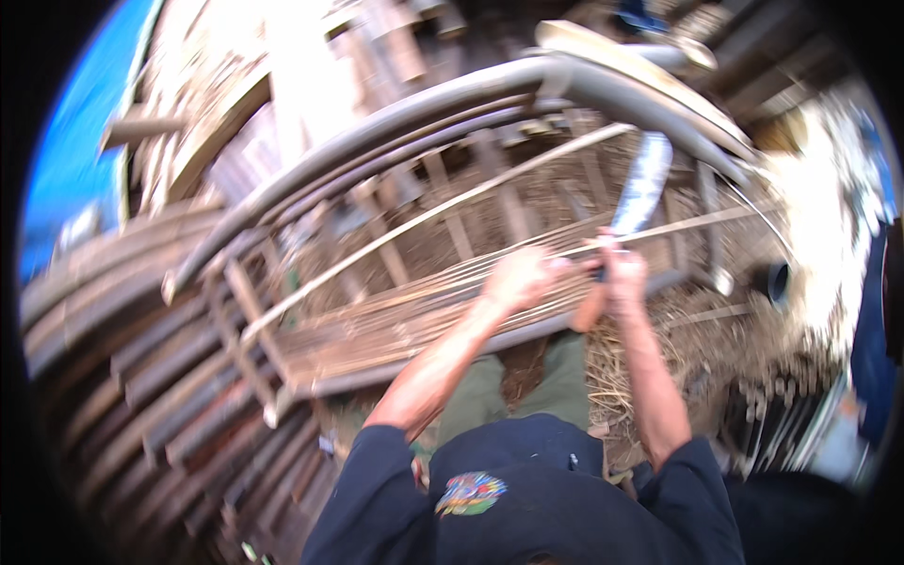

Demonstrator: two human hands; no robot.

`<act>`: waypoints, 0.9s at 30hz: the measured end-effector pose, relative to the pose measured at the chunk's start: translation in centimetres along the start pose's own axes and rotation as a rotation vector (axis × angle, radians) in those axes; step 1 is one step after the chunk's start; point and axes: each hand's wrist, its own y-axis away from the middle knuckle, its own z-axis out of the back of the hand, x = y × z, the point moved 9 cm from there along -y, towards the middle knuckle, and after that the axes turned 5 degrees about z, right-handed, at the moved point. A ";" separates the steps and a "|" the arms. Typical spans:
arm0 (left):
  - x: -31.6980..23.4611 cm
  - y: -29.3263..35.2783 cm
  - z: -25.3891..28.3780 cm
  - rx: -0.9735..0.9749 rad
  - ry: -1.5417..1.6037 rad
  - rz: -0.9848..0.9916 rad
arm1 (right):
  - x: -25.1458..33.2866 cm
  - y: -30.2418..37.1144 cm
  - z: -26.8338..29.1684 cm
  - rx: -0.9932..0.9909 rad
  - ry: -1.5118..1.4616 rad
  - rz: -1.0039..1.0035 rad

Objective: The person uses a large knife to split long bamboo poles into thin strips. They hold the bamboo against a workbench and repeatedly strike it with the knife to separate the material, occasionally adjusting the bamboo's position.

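Observation:
My right hand [623, 279] is closed around a large knife, whose broad, shiny blade [644, 181] points up and away from me. An orange-brown handle [590, 307] shows below that hand. My left hand [520, 280] is closed on a thin pale strip [702, 222], which runs off to the right past the blade; motion blurs the fingers. Both hands are close together over a low bench frame of poles [400, 118]. Its seat of narrow slats [395, 334] lies under my left forearm. Another long pale strip [433, 218] slants across the frame.
Long poles [155, 386] are stacked at the left. Planks and cut wood [381, 47] lie beyond the frame. Straw-like shavings [612, 377] cover ground by my right leg. A dark round container [774, 281] stands at right, near a person's blue clothing [874, 348]. Blue sheeting [80, 113] hangs far left.

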 end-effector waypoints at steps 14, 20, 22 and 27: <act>6.2 -4.9 -8.1 -0.138 -0.128 0.084 | 13.4 -12.1 39.9 -0.479 0.961 0.128; 6.5 -7.5 -8.3 -0.111 -0.154 0.181 | 10.1 -14.9 41.8 -0.342 0.816 0.350; 7.1 -7.3 -8.2 -0.102 -0.166 0.204 | 10.4 -13.4 39.8 -0.365 0.750 0.157; 7.8 -7.5 -8.1 -0.084 -0.248 0.230 | 9.0 -14.1 39.3 -0.052 1.062 0.259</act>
